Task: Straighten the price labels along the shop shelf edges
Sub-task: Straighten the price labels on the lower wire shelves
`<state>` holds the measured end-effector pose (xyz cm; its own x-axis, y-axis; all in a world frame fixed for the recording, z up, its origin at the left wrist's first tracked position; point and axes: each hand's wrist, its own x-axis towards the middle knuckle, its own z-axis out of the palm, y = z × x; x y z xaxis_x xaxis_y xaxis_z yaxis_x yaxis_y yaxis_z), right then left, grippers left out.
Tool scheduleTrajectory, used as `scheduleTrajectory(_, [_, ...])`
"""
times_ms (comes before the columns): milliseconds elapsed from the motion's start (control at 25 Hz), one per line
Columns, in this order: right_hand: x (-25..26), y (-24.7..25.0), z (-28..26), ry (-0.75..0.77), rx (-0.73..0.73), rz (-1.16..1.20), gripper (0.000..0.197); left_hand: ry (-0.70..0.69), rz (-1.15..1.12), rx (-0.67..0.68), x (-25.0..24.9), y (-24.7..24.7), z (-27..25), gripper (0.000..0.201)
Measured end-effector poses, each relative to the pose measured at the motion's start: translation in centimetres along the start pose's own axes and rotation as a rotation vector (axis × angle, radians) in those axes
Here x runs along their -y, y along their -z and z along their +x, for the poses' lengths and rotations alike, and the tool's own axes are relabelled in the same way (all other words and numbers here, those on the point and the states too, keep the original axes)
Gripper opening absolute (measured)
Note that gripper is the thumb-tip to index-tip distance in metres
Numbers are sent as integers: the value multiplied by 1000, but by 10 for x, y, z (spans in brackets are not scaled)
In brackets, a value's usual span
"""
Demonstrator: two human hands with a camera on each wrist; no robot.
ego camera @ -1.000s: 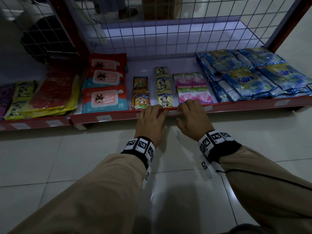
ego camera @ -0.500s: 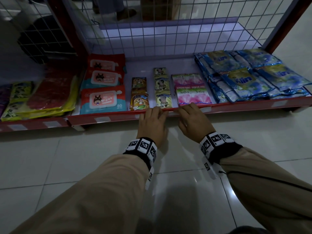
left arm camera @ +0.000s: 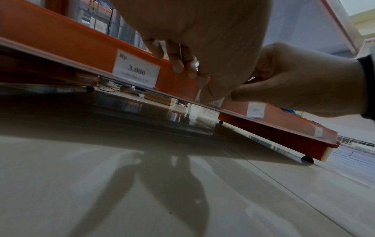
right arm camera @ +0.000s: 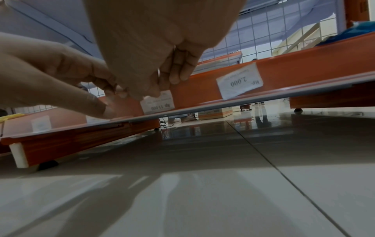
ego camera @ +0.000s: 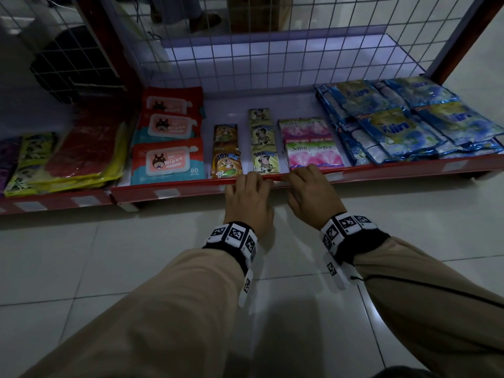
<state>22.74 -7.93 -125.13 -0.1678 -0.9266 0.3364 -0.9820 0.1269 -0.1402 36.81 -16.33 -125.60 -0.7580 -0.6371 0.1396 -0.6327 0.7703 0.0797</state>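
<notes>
While both hands sit side by side on the red front edge of the low shop shelf (ego camera: pixel 381 170), the left hand (ego camera: pixel 249 199) and right hand (ego camera: pixel 312 193) curl their fingers over it, pinching a small white paper price label (right arm camera: pixel 157 102) reading 11.000, which sits upside down in the strip. Another white label (right arm camera: pixel 239 82) marked 2.000 sits crooked nearby; a straight 3.000 one (left arm camera: pixel 136 69) is just left.
</notes>
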Motion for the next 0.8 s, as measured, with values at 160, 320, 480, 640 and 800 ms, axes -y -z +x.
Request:
scheduleTrajectory(160, [2,-1,2,7,30,-44,26,-14,-2,0,2,-1,-3,52])
scheduleTrajectory(320, [1,-1,5,-28,85,-53,25,-20,-2,9,2,0,-3,53])
scheduleTrajectory(480, [5,0,9,-55,100,-37,26,-24,-11,21,3,1,-2,49])
scheduleTrajectory(640, [4,3,19,-145,140,54,19,-32,-84,3,5,3,-2,45])
scheduleTrajectory(800, [0,11,23,-281,19,398,9,17,-252,-17,8,6,4,35])
